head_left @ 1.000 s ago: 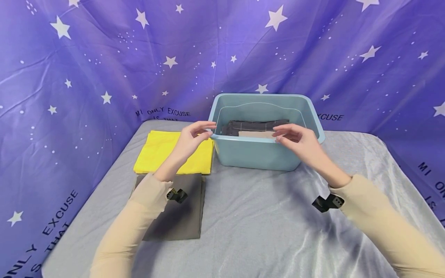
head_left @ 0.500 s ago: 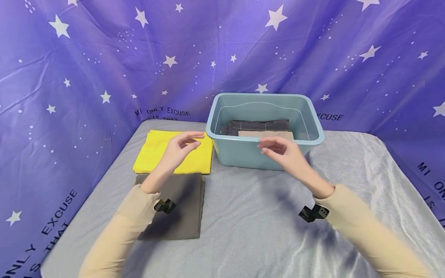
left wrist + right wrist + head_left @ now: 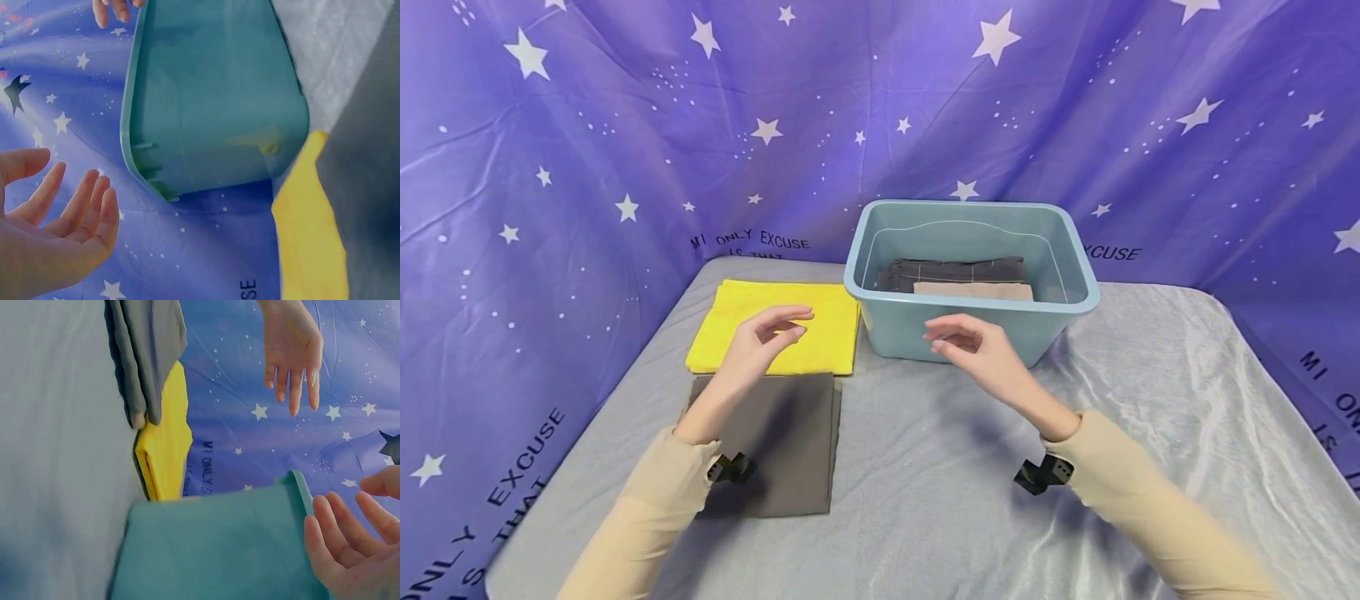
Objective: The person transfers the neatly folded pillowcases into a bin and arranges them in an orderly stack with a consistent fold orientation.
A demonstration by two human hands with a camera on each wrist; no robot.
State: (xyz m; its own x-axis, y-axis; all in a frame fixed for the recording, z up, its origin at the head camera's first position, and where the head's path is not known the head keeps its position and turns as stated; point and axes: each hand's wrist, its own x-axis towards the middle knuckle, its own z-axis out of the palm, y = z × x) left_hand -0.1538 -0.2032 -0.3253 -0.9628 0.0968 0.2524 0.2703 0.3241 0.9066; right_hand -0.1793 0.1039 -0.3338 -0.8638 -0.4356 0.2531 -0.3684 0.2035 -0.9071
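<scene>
Reader: Let the dial's centre be the grey bed cover [image 3: 880,433] midway between the hands, with twelve o'clock pointing away from the person. How are the hands disposed?

Author: The left hand [image 3: 754,346] is raised at ten o'clock, its fingers parted and loosely curved, the thumb clear of the forefinger. The right hand [image 3: 985,352], between two and three o'clock, mirrors it, with bent, relaxed fingers and parted thumb. Both palms are bare.

Reader: What lies nearest to each?

Author: Beneath the left hand, at ten o'clock, a yellow folded cloth [image 3: 829,343] lies flat. At eight o'clock is a grey-brown folded cloth [image 3: 797,450], its far edge meeting the yellow one's near edge in the head view. The right hand overlaps the front wall of a blue plastic bin [image 3: 891,329]; the gap between them cannot be judged. The bin stands upright at one to two o'clock.

Reader: And its contents?

Author: A charcoal folded cloth with thin white lines [image 3: 958,271] occupies the twelve o'clock side, with a beige folded cloth [image 3: 973,291] at its six o'clock.

Reader: The surroundings?

Author: A purple curtain [image 3: 662,108], printed with white stars and black lettering, hangs behind. Each beige sleeve [image 3: 651,492] ends beside a black wrist camera [image 3: 741,468].
</scene>
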